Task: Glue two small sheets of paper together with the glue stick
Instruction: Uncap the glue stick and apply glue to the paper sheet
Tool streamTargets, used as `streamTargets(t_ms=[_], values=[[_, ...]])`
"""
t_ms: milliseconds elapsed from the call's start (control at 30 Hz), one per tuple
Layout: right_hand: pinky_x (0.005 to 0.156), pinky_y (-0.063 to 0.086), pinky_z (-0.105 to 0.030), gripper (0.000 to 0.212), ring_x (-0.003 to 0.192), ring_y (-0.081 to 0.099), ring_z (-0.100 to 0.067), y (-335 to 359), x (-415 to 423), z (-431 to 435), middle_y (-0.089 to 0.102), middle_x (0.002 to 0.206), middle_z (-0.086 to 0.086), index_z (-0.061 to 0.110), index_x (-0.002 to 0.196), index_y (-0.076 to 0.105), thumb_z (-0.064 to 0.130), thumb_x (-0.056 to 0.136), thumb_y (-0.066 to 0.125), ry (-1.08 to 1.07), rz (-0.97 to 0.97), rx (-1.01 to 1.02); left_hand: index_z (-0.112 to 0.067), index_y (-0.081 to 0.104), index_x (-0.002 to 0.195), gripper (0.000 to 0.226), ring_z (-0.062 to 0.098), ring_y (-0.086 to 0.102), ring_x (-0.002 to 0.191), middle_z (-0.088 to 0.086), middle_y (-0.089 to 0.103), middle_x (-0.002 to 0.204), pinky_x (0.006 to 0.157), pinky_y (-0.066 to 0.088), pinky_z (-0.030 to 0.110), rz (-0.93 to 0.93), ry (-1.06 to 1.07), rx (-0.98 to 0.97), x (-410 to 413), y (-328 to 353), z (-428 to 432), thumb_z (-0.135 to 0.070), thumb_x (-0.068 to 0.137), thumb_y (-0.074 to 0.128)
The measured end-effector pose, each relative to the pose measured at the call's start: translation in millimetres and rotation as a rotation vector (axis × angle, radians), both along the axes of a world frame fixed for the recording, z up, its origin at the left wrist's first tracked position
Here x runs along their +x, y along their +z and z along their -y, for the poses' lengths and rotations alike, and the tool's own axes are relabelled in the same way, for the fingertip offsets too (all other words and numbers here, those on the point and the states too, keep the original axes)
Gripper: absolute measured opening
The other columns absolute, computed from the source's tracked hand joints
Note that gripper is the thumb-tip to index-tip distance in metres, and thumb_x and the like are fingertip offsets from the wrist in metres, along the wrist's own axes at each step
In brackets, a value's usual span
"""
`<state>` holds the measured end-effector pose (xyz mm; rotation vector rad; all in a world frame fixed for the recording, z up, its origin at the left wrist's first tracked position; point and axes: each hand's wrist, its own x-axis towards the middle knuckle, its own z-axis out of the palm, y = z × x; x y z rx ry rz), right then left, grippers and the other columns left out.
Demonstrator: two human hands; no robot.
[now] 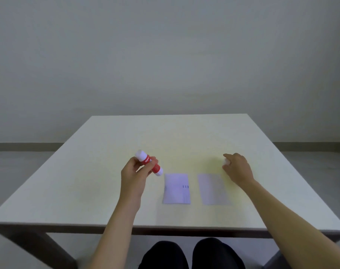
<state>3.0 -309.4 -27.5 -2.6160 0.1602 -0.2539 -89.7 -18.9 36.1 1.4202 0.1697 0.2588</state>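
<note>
Glue stick [148, 162] in red and white is what we hold in our left hand [135, 172], lifted above the table [87, 171] and tilted, one white end pointing up and away from us and the other white end angled down toward the papers. Our left fingers and thumb are closed around its red middle.

Two small sheets of paper lie flat on the pale tabletop in front of us, side by side but not touching, with a strip of bare table between them. The left sheet [176, 188] sits just below and to the right of the glue stick's lower end and carries a few short blue marks near its right edge. The right sheet [212, 189] looks blank, though it is washed out against the table.

Our right hand [237, 167] is reached out beyond the far right corner of the right sheet, low over the table. Its fingers are curled in, pinching a small white object [226, 161], possibly the glue stick's cap; the view is too blurred to be sure.

Both bare forearms stretch in from the near edge. Below the table's edge we see our knees [192, 255] in dark clothing.
</note>
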Motion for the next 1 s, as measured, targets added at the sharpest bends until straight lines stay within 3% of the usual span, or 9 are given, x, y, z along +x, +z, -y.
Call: streamTargets(t_ms=[233,333,400,500,633,767,867,933,1000], values=[[0.094,0.044,-0.041,0.074,0.115,0.049,-0.035,21,-32,-17,0.049,0.127,-0.02,0.016,0.15,0.02,0.018,0.088,0.062,0.029,0.057,-0.037,-0.011,0.067,0.089,0.008,0.028,0.068,0.09,0.009,0.067,0.091,0.079,0.057,0.029,-0.04,0.059,-0.288,2,-2,25,-0.004,0.085,0.064],[0.08,0.047,-0.026,0.064,0.098,0.058,-0.014,33,-72,-58,0.054,0.117,-0.007,0.02,0.142,0.038,0.02,0.084,0.067,0.139,0.304,0.317,-0.011,0.067,0.085,0.004,0.026,0.066,0.091,0.007,0.068,0.087,0.087,0.054,0.031,-0.071,0.069,-0.37,2,-6,43,-0.008,0.085,0.065],[0.069,0.047,-0.012,0.059,0.078,0.06,-0.001,37,-96,-89,0.055,0.11,0.007,0.033,0.136,0.044,0.021,0.084,0.068,0.3,0.264,0.596,-0.016,0.069,0.079,0.004,0.02,0.066,0.089,0.002,0.071,0.084,0.09,0.05,0.031,-0.137,0.083,-0.374,2,-9,57,-0.016,0.083,0.068],[0.066,0.053,-0.021,0.037,0.064,0.064,-0.014,35,-115,-120,0.062,0.101,0.008,0.041,0.115,0.055,0.014,0.09,0.059,0.351,0.152,0.936,-0.02,0.07,0.078,0.004,0.008,0.07,0.085,-0.004,0.074,0.085,0.079,0.05,0.026,-0.193,0.063,-0.4,-3,-13,71,-0.023,0.08,0.071],[0.047,0.043,-0.019,0.014,0.044,0.049,-0.01,38,-114,-121,0.058,0.06,0.0,0.02,0.09,0.065,0.015,0.094,0.053,0.184,0.14,1.153,-0.022,0.074,0.077,0.005,0.006,0.07,0.088,-0.008,0.076,0.083,0.069,0.046,0.021,-0.173,0.056,-0.363,-13,-17,73,-0.026,0.078,0.072],[0.032,0.023,-0.015,0.05,0.028,0.027,-0.007,37,-111,-122,0.04,0.04,0.007,0.011,0.063,0.055,0.039,0.099,0.035,0.022,-0.176,1.217,-0.018,0.075,0.084,0.01,-0.007,0.067,0.075,-0.017,0.074,0.077,0.058,0.047,0.005,-0.07,-0.026,-0.237,-18,-17,78,-0.024,0.076,0.075],[0.031,0.022,-0.015,0.061,0.026,0.025,-0.007,37,-111,-119,0.036,0.034,0.01,0.017,0.046,0.046,0.046,0.098,0.032,0.003,-0.289,1.198,-0.016,0.074,0.082,0.009,-0.008,0.065,0.069,-0.016,0.072,0.069,0.056,0.045,0.002,-0.038,-0.046,-0.173,-19,-17,82,-0.022,0.075,0.077],[0.037,0.035,-0.016,0.05,0.033,0.039,-0.01,33,-113,-113,0.054,0.047,0.003,0.017,0.056,0.059,0.041,0.097,0.041,0.085,-0.194,1.161,-0.014,0.072,0.081,0.013,-0.005,0.064,0.062,-0.014,0.07,0.064,0.052,0.046,0.006,-0.047,-0.01,-0.186,-18,-18,81,-0.025,0.075,0.077],[0.049,0.045,-0.019,0.015,0.046,0.052,-0.012,30,-118,-108,0.063,0.062,0.001,0.019,0.089,0.065,0.027,0.094,0.053,0.208,-0.049,1.158,-0.012,0.072,0.082,0.017,-0.005,0.063,0.058,-0.013,0.07,0.062,0.047,0.045,0.008,-0.057,0.021,-0.2,-17,-17,80,-0.027,0.076,0.076]])
